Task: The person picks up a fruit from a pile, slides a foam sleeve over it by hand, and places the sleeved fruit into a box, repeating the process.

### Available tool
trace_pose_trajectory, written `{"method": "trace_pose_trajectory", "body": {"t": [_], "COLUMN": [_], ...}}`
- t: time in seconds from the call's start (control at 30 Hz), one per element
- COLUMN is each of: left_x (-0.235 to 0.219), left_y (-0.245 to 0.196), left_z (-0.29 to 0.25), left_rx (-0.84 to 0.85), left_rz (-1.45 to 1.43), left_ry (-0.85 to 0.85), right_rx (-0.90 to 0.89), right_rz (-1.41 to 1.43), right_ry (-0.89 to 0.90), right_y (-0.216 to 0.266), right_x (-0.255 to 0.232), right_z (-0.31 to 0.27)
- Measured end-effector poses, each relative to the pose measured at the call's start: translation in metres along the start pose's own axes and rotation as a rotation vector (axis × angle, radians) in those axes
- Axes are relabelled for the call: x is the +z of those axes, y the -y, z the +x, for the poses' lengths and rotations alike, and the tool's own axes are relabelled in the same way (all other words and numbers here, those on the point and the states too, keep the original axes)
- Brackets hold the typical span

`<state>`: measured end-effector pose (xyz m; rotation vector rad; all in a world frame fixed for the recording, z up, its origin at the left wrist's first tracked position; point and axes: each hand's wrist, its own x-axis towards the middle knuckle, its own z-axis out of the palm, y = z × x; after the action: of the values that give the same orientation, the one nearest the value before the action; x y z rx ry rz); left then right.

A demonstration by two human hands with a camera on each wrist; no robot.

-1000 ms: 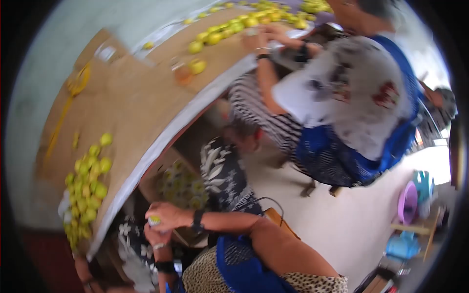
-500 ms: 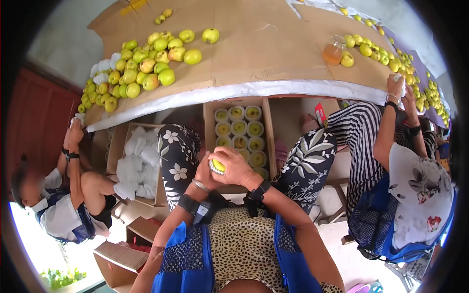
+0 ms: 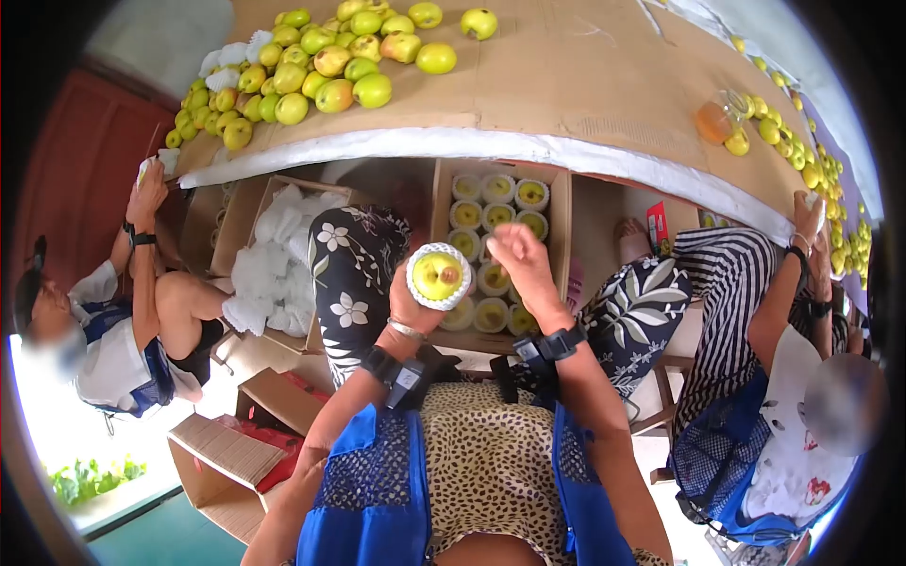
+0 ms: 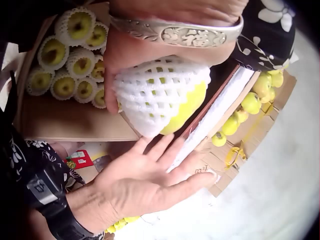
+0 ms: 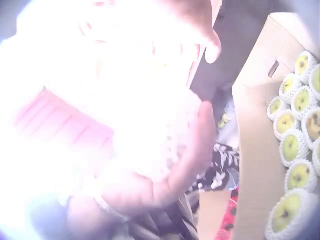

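My left hand (image 3: 413, 313) holds a yellow-green apple (image 3: 438, 274) in a white foam net sleeve, its uncovered end facing up in the head view. In the left wrist view the sleeve (image 4: 155, 87) wraps most of the fruit. My right hand (image 3: 527, 269) is off to the right of the apple, its fingers spread and holding nothing; the left wrist view shows that palm turned up below the sleeve. Behind the hands stands a cardboard box (image 3: 559, 217) with rows of sleeved apples. Glare washes out much of the right wrist view.
Loose apples (image 3: 326, 61) are heaped on the cardboard-covered table (image 3: 538, 90), whose white edge (image 3: 453, 143) runs above the boxes. White foam sleeves (image 3: 274, 259) fill a box at left. A jar (image 3: 719, 115) stands at right. One person sits on each side.
The head view has swung round from a sideways tilt. Both hands were around the apple; my right hand has since come away to the right, leaving it in my left.
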<state>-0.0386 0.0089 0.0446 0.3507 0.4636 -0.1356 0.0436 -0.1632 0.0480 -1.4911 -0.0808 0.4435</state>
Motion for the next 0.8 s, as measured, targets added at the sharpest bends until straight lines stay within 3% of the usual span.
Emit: {"method": "trace_pose_trajectory", "body": {"t": [0.07,0.1,0.2,0.23,0.33,0.47,0.53,0.57,0.67,0.7,0.73,0.8], "left_x": [-0.001,-0.008,-0.024,-0.024,-0.015,0.002,0.037,0.041,0.067,0.075,0.064,0.060], "left_y": [0.000,0.000,0.005,0.007,0.005,-0.012,-0.035,-0.050,-0.100,-0.116,-0.129,-0.160], "left_z": [0.003,0.009,0.017,0.018,0.016,0.026,0.020,0.023,-0.003,-0.015,-0.013,-0.030], "left_rx": [0.017,0.049,0.108,0.132,0.133,0.155,0.185,0.183,0.631,0.853,1.061,1.245], "left_rz": [-0.057,-0.039,-0.071,-0.086,-0.074,-0.023,0.108,0.067,0.556,0.966,1.132,2.093], "left_ry": [-0.028,-0.001,-0.057,-0.135,-0.148,-0.056,-0.060,0.073,-0.210,-0.240,-0.178,-0.357], "right_rx": [0.281,0.319,0.321,0.343,0.372,0.370,0.336,0.321,0.396,0.417,0.461,0.559], "right_rz": [0.101,0.054,0.201,0.237,0.257,0.276,0.299,0.317,0.513,0.503,0.494,0.486], "right_ry": [0.176,0.269,0.357,0.339,0.304,0.361,0.370,0.368,0.268,0.227,0.176,0.048], "right_y": [0.005,0.009,0.001,0.000,-0.001,0.013,0.036,0.048,0.051,0.050,0.036,-0.016], "right_x": [0.008,0.016,0.035,0.041,0.047,0.047,0.054,0.057,0.047,0.041,0.032,0.009], "right_z": [-0.011,-0.016,-0.019,-0.019,-0.017,0.007,0.020,0.026,0.050,0.057,0.068,0.087]}}
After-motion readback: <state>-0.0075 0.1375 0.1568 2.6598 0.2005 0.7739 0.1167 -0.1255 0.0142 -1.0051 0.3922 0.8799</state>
